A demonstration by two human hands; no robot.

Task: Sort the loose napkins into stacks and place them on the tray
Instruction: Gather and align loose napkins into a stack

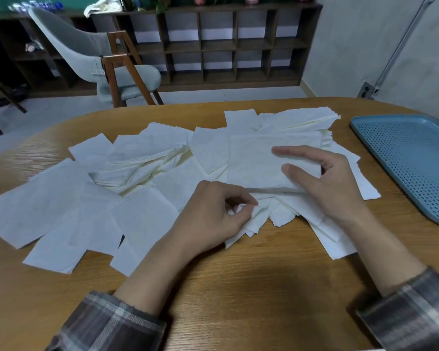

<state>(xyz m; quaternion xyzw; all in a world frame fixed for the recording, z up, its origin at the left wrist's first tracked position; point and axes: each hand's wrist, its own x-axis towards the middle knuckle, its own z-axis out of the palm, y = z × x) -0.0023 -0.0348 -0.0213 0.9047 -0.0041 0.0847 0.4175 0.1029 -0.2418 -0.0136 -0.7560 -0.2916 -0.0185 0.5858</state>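
Several white paper napkins (142, 160) lie scattered and overlapping across the wooden table (238, 287). My right hand (325, 183) grips a small squared stack of napkins (254, 163) by its right edge, thumb on top, fingers spread over it. My left hand (213, 214) pinches the corner of a loose napkin (254, 219) that lies just below that stack. The blue perforated tray (411, 158) sits at the right side of the table with nothing on it.
A grey upholstered chair with wooden legs (107, 62) stands beyond the table's far edge. Behind it runs a dark wooden cubby shelf (226, 44). Bare table surface lies between my forearms and toward the near edge.
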